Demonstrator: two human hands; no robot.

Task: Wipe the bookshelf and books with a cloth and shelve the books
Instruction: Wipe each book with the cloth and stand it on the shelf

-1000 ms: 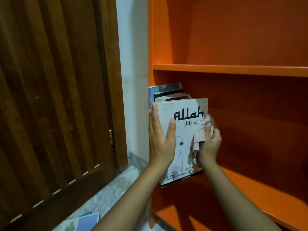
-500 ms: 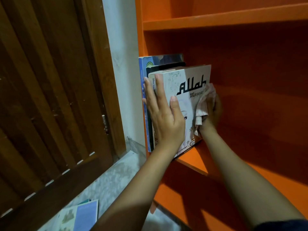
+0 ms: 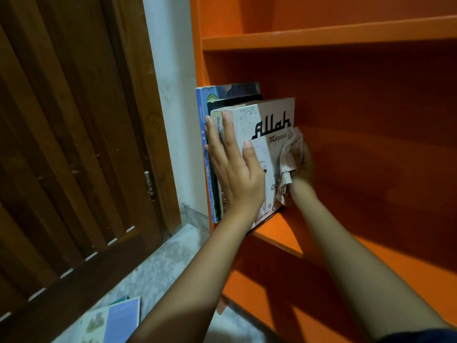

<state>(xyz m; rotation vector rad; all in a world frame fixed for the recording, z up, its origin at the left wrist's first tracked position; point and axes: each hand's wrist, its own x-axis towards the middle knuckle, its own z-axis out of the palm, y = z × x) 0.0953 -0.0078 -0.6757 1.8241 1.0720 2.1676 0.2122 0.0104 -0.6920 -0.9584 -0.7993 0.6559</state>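
Here, left hand [image 3: 235, 174] lies flat, fingers spread, on white book [image 3: 269, 134] upright on orange shelf [image 3: 277, 233]; right hand [image 3: 303, 167] grips cloth [image 3: 290, 154] against its cover.

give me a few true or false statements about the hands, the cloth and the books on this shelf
1. The right hand holds the cloth against the white book. True.
2. The left hand is flat on the book spines. True.
3. The books stand at the right end of the orange shelf. False: they stand at its left end.
4. The shelf above holds books. False: what shows of it is bare.
5. A book lies on the floor. True.
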